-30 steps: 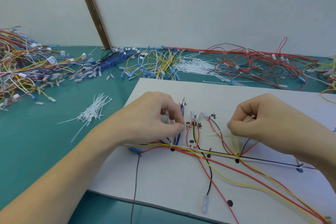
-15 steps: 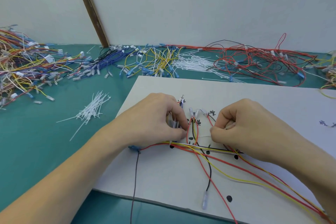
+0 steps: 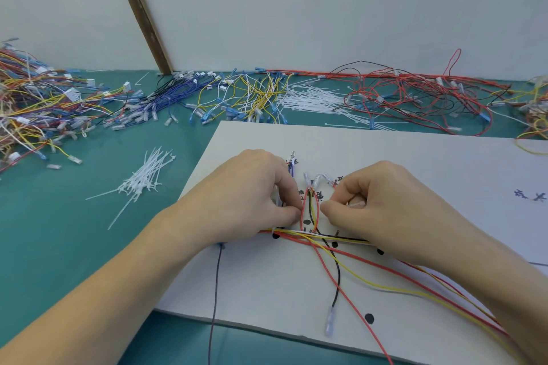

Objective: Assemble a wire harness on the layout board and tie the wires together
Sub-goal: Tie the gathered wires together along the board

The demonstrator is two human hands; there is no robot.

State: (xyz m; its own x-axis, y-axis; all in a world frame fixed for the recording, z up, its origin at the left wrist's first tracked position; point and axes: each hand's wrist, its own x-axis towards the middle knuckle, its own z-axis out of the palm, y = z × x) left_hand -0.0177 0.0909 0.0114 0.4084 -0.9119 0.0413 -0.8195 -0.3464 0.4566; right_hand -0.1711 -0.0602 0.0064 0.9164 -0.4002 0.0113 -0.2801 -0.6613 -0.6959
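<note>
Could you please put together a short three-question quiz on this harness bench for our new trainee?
1. True or false: both hands are over the layout board.
2. Which lies on the green table left of the board? A) a small heap of white cable ties B) a pair of pliers C) a roll of tape
3. What colour is the wire that ends in the clear terminal near the board's front edge?

Key
1. True: the left hand and the right hand work at the wires in the middle.
2. A
3. Black

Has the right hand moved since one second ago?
Yes. The right hand moved left along the layout board, toward the upright red loop, and is now just beside it.
</note>
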